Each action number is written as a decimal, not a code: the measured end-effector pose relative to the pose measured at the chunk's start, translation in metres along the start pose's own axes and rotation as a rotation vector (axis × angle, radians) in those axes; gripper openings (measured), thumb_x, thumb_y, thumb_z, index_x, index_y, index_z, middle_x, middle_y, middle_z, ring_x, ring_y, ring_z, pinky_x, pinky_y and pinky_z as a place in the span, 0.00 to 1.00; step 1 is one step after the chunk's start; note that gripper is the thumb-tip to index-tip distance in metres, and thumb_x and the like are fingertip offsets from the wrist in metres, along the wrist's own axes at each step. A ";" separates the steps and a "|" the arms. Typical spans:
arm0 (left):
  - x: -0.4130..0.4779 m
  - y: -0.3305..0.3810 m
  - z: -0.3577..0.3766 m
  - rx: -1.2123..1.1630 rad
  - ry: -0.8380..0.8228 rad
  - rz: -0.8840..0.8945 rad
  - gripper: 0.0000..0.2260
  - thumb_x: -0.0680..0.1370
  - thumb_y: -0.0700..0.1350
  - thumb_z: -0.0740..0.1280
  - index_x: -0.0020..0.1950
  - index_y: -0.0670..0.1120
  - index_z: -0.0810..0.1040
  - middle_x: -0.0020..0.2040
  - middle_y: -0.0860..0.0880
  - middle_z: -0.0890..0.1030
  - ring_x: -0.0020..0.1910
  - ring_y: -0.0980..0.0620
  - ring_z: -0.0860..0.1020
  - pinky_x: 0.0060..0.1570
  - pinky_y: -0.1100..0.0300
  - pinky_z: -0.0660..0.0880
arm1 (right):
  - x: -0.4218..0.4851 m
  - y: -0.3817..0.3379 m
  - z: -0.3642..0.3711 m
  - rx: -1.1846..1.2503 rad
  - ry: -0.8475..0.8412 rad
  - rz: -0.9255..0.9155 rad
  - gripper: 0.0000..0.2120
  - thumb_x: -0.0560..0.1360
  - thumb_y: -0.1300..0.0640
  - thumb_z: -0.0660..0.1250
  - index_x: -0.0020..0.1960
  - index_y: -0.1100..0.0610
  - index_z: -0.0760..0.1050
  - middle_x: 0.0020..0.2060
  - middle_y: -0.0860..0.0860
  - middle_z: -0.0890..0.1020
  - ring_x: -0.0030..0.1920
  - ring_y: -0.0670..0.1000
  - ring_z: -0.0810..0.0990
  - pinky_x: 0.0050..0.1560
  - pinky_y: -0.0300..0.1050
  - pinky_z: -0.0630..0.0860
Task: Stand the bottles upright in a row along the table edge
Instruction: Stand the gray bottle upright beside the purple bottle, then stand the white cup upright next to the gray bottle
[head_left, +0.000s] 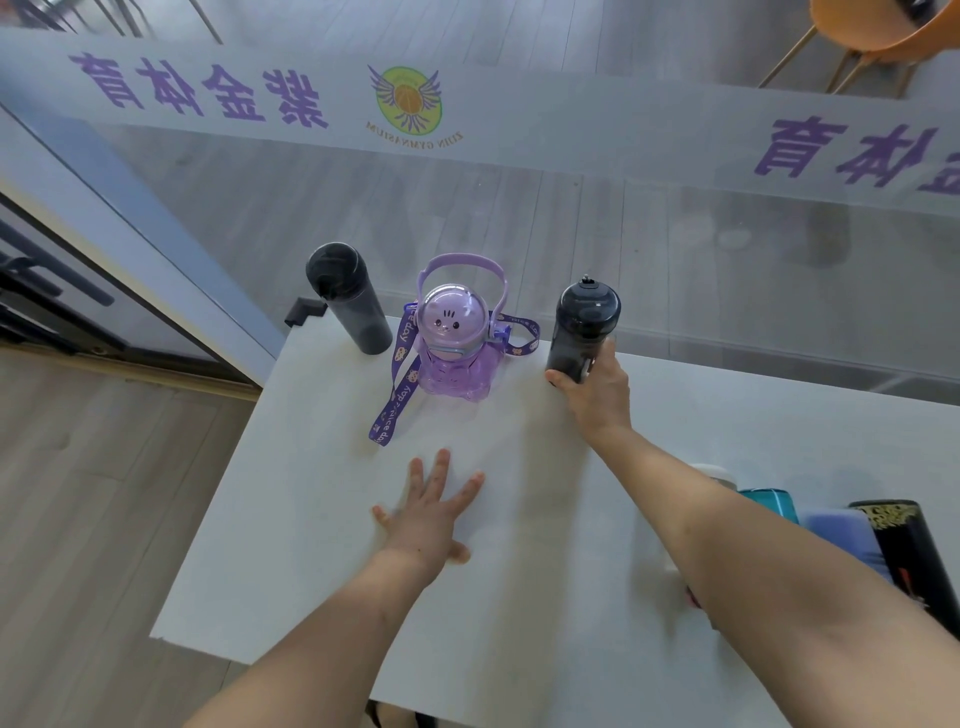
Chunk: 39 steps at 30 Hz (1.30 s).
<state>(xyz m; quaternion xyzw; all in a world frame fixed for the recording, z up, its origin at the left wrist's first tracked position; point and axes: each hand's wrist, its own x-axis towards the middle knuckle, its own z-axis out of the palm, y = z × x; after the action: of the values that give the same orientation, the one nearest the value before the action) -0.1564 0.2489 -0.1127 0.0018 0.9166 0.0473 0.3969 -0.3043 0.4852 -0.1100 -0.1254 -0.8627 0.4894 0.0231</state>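
Three bottles stand upright along the far edge of the white table (322, 545). At the left is a tall dark grey bottle (349, 299). In the middle is a purple see-through bottle (453, 343) with a bunny dome lid, a handle and a purple strap trailing on the table. At the right is a dark smoky bottle (583, 328), and my right hand (595, 391) is wrapped around its lower part. My left hand (431, 512) lies flat on the table with fingers spread, holding nothing. Further bottles lie at the right, partly hidden by my right forearm: a teal one (771, 501) and a black one (914, 561).
A glass wall with purple lettering and a round logo runs right behind the table's far edge. A black corner bracket (304, 310) sits at the table's far left corner. A blue item (844, 532) lies between the teal and black bottles. Wooden floor lies to the left.
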 end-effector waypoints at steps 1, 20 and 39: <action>-0.001 0.000 0.000 -0.005 0.001 0.001 0.49 0.76 0.52 0.75 0.77 0.74 0.39 0.78 0.57 0.24 0.78 0.46 0.28 0.64 0.21 0.58 | -0.001 0.000 0.000 0.002 0.002 -0.001 0.27 0.69 0.55 0.81 0.60 0.53 0.68 0.53 0.49 0.81 0.51 0.54 0.79 0.51 0.45 0.73; -0.016 0.001 -0.011 -0.033 0.027 0.022 0.47 0.77 0.52 0.75 0.78 0.73 0.42 0.79 0.58 0.27 0.79 0.47 0.30 0.65 0.23 0.59 | -0.087 -0.016 -0.108 -0.190 -0.059 -0.057 0.24 0.77 0.53 0.75 0.69 0.55 0.72 0.63 0.51 0.78 0.59 0.49 0.78 0.62 0.47 0.79; -0.040 0.131 0.013 0.071 0.000 0.090 0.47 0.75 0.63 0.72 0.78 0.71 0.37 0.80 0.53 0.28 0.79 0.42 0.30 0.62 0.23 0.62 | -0.136 0.063 -0.194 -0.784 -0.631 -0.432 0.21 0.78 0.45 0.71 0.70 0.47 0.77 0.81 0.49 0.61 0.83 0.53 0.49 0.78 0.53 0.60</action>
<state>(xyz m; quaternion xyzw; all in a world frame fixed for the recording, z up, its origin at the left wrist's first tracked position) -0.1236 0.3783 -0.0807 0.0570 0.9168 0.0326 0.3940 -0.1286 0.6459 -0.0510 0.2085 -0.9516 0.1293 -0.1853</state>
